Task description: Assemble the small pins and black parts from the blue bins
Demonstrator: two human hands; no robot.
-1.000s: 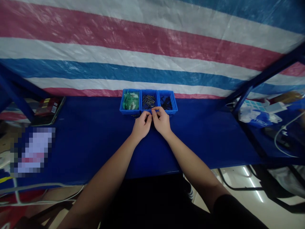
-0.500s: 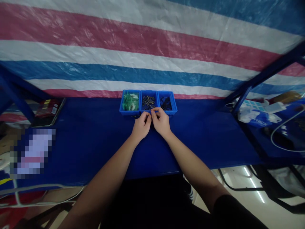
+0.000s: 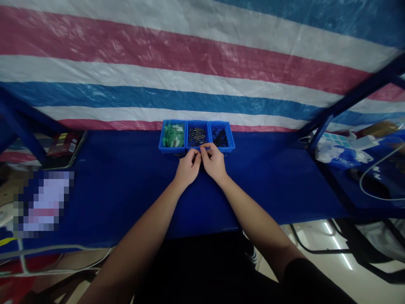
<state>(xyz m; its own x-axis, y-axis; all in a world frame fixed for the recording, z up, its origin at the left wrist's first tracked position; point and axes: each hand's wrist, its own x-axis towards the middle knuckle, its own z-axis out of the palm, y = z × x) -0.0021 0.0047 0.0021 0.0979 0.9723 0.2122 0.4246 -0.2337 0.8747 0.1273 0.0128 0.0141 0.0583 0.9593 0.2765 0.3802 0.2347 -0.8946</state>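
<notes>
Three blue plastic bins stand side by side at the far edge of the table. The left bin [image 3: 172,136] holds green pieces in clear wrap, the middle bin [image 3: 197,137] holds several thin metal pins, and the right bin [image 3: 220,138] holds small dark parts. My left hand [image 3: 189,167] and my right hand [image 3: 214,161] are curled together just in front of the middle bin. Their fingertips nearly meet, and they hide whatever lies between them. A few small dark pieces [image 3: 179,156] lie on the table beside my left fingers.
The blue tabletop [image 3: 262,185] spreads to both sides under a striped tarp [image 3: 202,71]. A dark tray with a red box [image 3: 63,148] sits at the left. Blue shelf framing [image 3: 348,101] and a white-and-blue bag [image 3: 343,155] stand at the right. A blurred patch [image 3: 44,203] covers the table's left part.
My hands stay almost in place, with the fingertips still close together. The view has shifted slightly.
</notes>
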